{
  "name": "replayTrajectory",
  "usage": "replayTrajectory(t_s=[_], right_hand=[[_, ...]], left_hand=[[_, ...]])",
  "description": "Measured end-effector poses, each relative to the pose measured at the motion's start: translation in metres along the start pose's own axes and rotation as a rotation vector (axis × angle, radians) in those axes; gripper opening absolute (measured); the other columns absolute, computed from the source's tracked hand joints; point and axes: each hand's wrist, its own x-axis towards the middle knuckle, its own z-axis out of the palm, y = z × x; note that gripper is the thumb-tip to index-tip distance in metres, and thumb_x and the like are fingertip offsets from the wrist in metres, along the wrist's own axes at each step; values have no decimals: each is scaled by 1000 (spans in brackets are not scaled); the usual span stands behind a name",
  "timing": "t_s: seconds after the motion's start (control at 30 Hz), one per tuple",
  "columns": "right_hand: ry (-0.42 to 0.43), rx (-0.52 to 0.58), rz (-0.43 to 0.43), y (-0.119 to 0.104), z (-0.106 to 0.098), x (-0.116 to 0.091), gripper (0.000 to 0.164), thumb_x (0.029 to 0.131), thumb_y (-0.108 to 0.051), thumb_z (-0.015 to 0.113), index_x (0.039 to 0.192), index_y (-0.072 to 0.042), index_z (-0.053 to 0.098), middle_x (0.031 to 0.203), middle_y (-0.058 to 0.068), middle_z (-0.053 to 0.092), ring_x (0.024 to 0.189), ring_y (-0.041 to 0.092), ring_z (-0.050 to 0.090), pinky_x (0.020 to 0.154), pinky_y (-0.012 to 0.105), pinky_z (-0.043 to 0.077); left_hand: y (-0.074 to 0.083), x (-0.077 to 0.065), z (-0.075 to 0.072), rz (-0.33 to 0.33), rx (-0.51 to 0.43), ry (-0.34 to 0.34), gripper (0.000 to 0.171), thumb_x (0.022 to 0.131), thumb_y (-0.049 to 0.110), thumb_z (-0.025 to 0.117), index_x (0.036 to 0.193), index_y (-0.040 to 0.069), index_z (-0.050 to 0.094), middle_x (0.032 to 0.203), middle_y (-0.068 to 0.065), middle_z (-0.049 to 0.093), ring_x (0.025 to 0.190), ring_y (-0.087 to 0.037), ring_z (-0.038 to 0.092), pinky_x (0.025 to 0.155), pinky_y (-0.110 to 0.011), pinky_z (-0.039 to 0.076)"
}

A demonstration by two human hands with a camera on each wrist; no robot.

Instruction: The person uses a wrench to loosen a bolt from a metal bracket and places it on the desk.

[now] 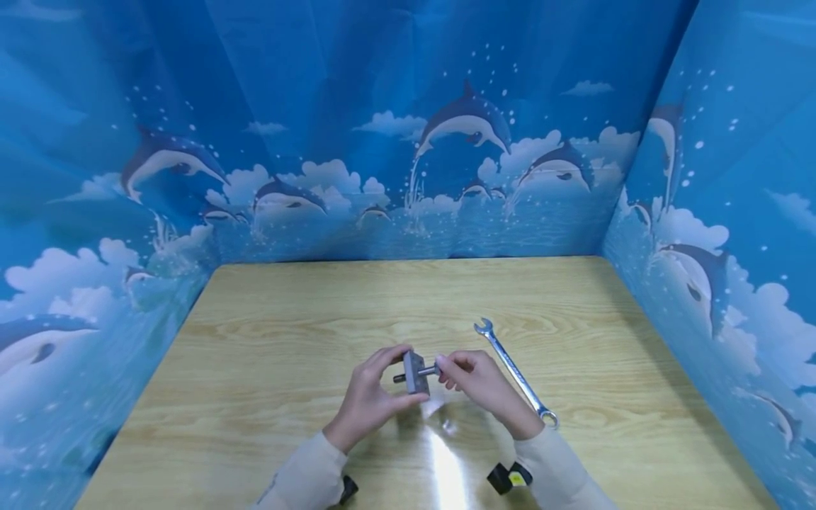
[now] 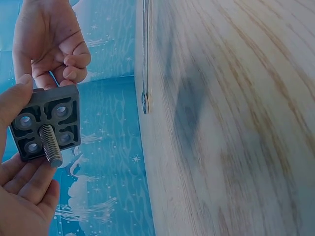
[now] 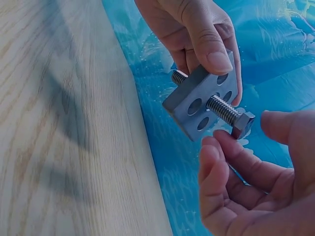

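My left hand [image 1: 370,393] grips a square grey metal plate [image 1: 416,372] by its edges, thumb on one side and fingers on the other. Through the plate's middle runs a hex bolt [image 3: 224,109], its threaded end [image 2: 50,145] sticking out of the ribbed back face. Round holes sit about the bolt on the flat face. My right hand [image 1: 478,382] curls its thumb and fingers around the bolt's hex head [image 3: 242,125]. In the right wrist view a fingertip is right at the head, while the thumb tip stands slightly off it.
A combination wrench [image 1: 516,372] lies slantwise on the wooden table [image 1: 287,312], beyond and beside my right forearm. Blue dolphin-print sheeting [image 1: 357,106] walls the table at the back and both sides.
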Motion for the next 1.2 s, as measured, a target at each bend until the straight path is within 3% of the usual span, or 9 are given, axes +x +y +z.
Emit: replayTrajectory(t_s=[0.3,0.43,0.6,0.8,0.9,1.0,1.1,1.2], right_hand=[[-15,-13,35,1,1,1,42,94,-37,60,89,4,67,76,6,65,67,16,58,61,29,55],[-26,-31,-36,5,0,2,30,91,-29,65,101,-1,68,87,8,66,76,18,59,67,30,56],[-30,-47,-134,8,-2,0,29,87,-18,69,114,-7,66,95,7,66,82,17,59,71,23,55],[-47,-24,-152,8,-3,1,31,86,-13,70,116,-7,65,95,9,65,83,17,59,73,22,54],[-71,-16,-129,8,-3,1,36,87,-16,69,121,-4,62,98,9,64,87,19,59,76,24,54],[-87,19,-72,8,-3,1,40,91,-23,65,124,0,59,99,10,64,88,22,60,80,35,56],[-83,53,-9,7,-2,1,39,97,-30,56,117,3,61,95,10,65,83,22,60,78,39,56],[-76,70,28,5,-1,1,42,100,-33,49,106,5,64,89,11,66,76,20,60,72,35,56]], left_hand=[[2,-1,-1,-25,8,-8,77,61,26,89,129,11,56,122,-3,64,111,-16,61,100,-32,50],[2,0,-2,-39,1,-11,77,60,26,90,129,12,56,122,-5,64,111,-15,61,99,-32,51],[2,0,-3,-40,-11,-14,77,60,23,90,128,11,56,121,-8,64,111,-16,61,99,-34,51],[3,1,-5,-47,-6,-34,77,62,25,89,129,11,55,122,-10,63,112,-16,60,100,-34,50],[3,0,-6,-53,-8,-38,76,62,25,89,129,10,55,122,-10,63,112,-16,60,100,-33,50],[2,-1,-6,-53,-14,-36,77,62,25,89,129,10,56,121,-10,64,112,-16,60,100,-32,50],[1,-1,-6,-35,-9,-33,77,62,27,89,129,10,56,122,-9,64,113,-17,60,101,-32,50],[-1,-1,-5,-16,-2,-29,76,61,27,89,128,10,56,122,-9,64,113,-17,60,101,-32,49]])
